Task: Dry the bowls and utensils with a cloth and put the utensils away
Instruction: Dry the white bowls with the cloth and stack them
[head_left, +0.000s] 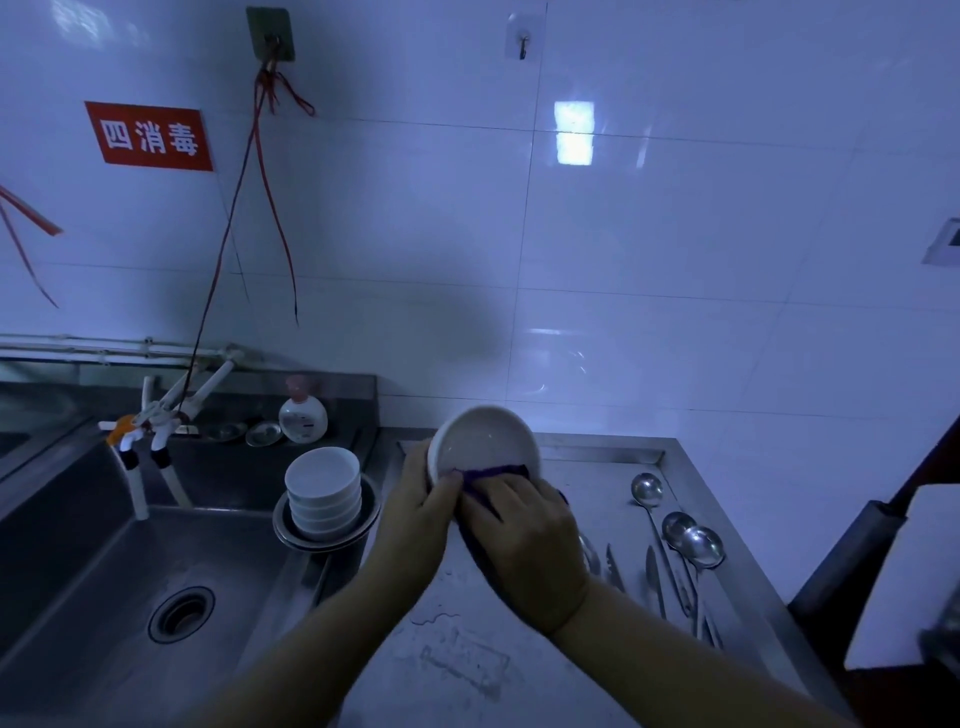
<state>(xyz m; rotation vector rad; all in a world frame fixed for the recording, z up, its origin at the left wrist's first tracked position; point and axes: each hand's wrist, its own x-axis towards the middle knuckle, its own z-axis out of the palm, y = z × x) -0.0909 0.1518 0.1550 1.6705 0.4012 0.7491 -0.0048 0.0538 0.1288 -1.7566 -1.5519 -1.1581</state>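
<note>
Holding a white bowl (485, 441) tipped on its edge above the far end of the steel bench (467, 665), the person is wiping it in dim, bluish light that is making small details hard to read. The left hand (421, 512) is gripping the bowl's left rim, thumb curled over the lip and the other fingers hidden behind the bowl. The right hand (530, 545) is clutching a purple cloth (488, 475) and pressing it against the lower inside of the bowl; most of the cloth is disappearing under the palm and trailing down below the wrist, so its full shape is not showing. A stack of white bowls (323, 491) is sitting in a metal basin (291, 535) at the bench's left edge, right where it is meeting the sink (104, 571). Along the right edge of the bench, ladles (696, 543) and other long metal utensils (655, 571) are lying side by side; their handles are overlapping and blurring together, and I cannot tell exactly what each one is. A white bottle (303, 415) is standing on the ledge behind the sink, its label unreadable. On the tiled wall a red sign (149, 136) is hanging, and a white object at the right edge is being cut off by the frame.
</note>
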